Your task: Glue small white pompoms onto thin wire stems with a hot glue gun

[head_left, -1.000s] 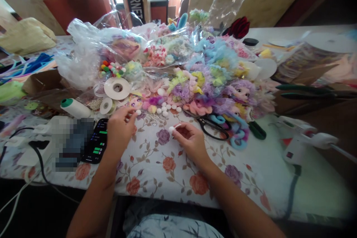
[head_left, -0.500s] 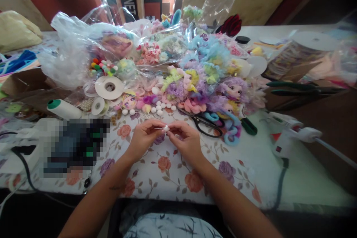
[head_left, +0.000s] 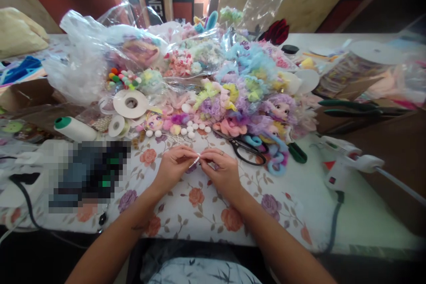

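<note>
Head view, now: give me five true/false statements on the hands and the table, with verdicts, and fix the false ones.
1. The left hand and the right hand meet at a small white piece. True.
2. The glue gun is beside the left hand. False: the glue gun is on the far right of the table, well away from both hands.
3. White balls lie beyond the hands on the floral tablecloth. True.
4. The right hand is gripping the black scissors. False: the scissors lie on the table, with no hand on them.
5. The green-ended thread spool stands upright. False: the spool lies on its side.
</note>
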Demonstrator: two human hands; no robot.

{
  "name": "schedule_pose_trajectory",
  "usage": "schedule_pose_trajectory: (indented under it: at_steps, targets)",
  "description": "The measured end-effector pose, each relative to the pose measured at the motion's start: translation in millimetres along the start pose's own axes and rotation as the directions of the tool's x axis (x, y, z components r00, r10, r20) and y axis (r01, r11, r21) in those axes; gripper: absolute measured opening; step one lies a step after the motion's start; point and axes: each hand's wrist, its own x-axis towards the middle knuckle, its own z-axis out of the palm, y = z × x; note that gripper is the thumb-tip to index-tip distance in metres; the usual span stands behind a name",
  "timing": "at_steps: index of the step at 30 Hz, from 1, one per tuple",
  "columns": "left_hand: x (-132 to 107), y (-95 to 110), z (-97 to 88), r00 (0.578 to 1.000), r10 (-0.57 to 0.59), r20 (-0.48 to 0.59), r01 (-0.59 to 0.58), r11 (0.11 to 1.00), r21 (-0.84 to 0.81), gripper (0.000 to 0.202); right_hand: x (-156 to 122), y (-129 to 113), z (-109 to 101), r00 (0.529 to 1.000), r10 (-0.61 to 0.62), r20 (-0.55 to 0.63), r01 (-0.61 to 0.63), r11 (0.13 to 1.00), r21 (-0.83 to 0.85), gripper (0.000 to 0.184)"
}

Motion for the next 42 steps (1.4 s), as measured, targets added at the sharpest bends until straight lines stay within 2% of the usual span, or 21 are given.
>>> schedule_pose_trajectory:
  at_steps: [5, 8, 17, 25, 26, 28, 30, 32, 34, 37, 39, 42]
  targets:
    - [1, 1, 1.0, 0.997, 0.035, -0.062, -0.037, 0.999, -0.032, 0.011, 2, -2, 0, 0.993, 0.108, -0.040, -0.103, 0.989, 0.105, 0.009]
    - [2, 2, 0.4, 0.998, 0.022, -0.051, -0.026, 0.997, -0.068, 0.012, 2, 0, 0, 0.987, 0.161, -0.019, -0.157, 0.978, 0.134, 0.007]
    - [1, -7, -2.1, 0.998, -0.012, -0.067, 0.011, 1.000, -0.020, 0.008, 2, 1, -1, 0.998, 0.054, 0.040, -0.056, 0.998, 0.039, 0.011]
    - [2, 3, 1.1, 0.997, -0.080, -0.014, 0.080, 0.997, 0.022, 0.018, 3, 2, 0, 0.991, 0.128, 0.050, -0.130, 0.991, 0.043, 0.012]
    - [3, 4, -1.3, 0.997, -0.074, -0.036, 0.077, 0.995, 0.063, 0.018, 3, 3, -1, 0.988, 0.152, 0.036, -0.154, 0.987, 0.047, 0.013]
    - [6, 8, -10.8, 0.987, -0.030, -0.159, 0.065, 0.974, 0.219, 0.017, 4, 4, -1, 0.975, 0.220, 0.000, -0.220, 0.974, 0.054, 0.016]
    - [10, 9, -25.6, 0.941, 0.064, -0.333, 0.095, 0.893, 0.439, 0.015, 4, 5, -2, 0.956, 0.291, -0.029, -0.289, 0.955, 0.075, 0.019]
    - [13, 9, -42.5, 0.889, 0.155, -0.431, 0.174, 0.757, 0.630, 0.015, 5, 6, -3, 0.939, 0.342, -0.034, -0.337, 0.935, 0.109, 0.020]
    - [14, 9, -57.0, 0.875, 0.188, -0.446, 0.262, 0.590, 0.764, 0.016, 5, 7, -2, 0.930, 0.365, -0.025, -0.360, 0.924, 0.129, 0.020]
    - [14, 7, -68.3, 0.895, 0.139, -0.425, 0.351, 0.369, 0.860, 0.016, 5, 7, -1, 0.931, 0.365, -0.007, -0.362, 0.924, 0.125, 0.020]
    - [14, 5, -69.9, 0.911, 0.086, -0.403, 0.362, 0.299, 0.883, 0.016, 4, 7, 0, 0.931, 0.366, 0.004, -0.363, 0.923, 0.126, 0.020]
    - [15, 4, -69.0, 0.916, 0.114, -0.384, 0.332, 0.322, 0.887, 0.020, 4, 7, 0, 0.926, 0.378, 0.012, -0.377, 0.918, 0.125, 0.021]
